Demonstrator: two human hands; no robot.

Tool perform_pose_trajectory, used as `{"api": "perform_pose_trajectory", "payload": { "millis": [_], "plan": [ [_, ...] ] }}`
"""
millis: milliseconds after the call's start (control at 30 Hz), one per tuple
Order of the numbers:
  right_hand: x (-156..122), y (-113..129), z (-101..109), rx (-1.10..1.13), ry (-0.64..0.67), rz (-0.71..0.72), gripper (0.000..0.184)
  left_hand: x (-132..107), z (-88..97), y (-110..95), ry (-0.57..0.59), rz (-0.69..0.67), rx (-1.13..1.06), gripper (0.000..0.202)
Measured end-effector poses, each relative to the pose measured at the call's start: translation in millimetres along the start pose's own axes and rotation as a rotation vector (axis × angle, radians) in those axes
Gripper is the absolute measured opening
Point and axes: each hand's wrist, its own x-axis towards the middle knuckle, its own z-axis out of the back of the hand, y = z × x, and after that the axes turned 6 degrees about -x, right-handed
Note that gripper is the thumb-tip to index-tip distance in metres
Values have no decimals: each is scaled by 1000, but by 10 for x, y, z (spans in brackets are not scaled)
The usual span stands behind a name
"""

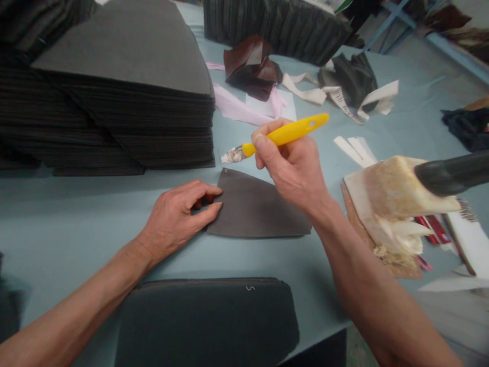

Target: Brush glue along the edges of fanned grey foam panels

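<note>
In my right hand is a brush with a yellow handle, gripped between thumb and fingers. Its short bristles, caked with whitish stuff, point left just above the far corner of a dark grey leather-like piece. That piece lies flat on the table, narrower at its far end. The thumb and forefinger of my left hand bend in and hold the piece at its left edge. Nearest to me lies a larger dark panel or stack with a small pale mark on it.
A tall stack of dark pieces stands at the back left, another row of bundles behind. Brown scrap and pale strips lie beyond my hands. At right, a glue-crusted container has a dark tube over it.
</note>
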Motion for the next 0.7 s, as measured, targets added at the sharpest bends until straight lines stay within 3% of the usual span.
{"api": "perform_pose_trajectory", "payload": {
  "millis": [233,433,700],
  "plan": [
    [-104,-68,36,40,9,-25,44,16,-4,-13,7,2,9,27],
    [-114,-176,45,-34,-72,-38,36,9,5,-27,13,19,14,29],
    [-104,-333,-6,-96,-135,-13,47,3,-2,-14,19,26,2,29]
  ]
}}
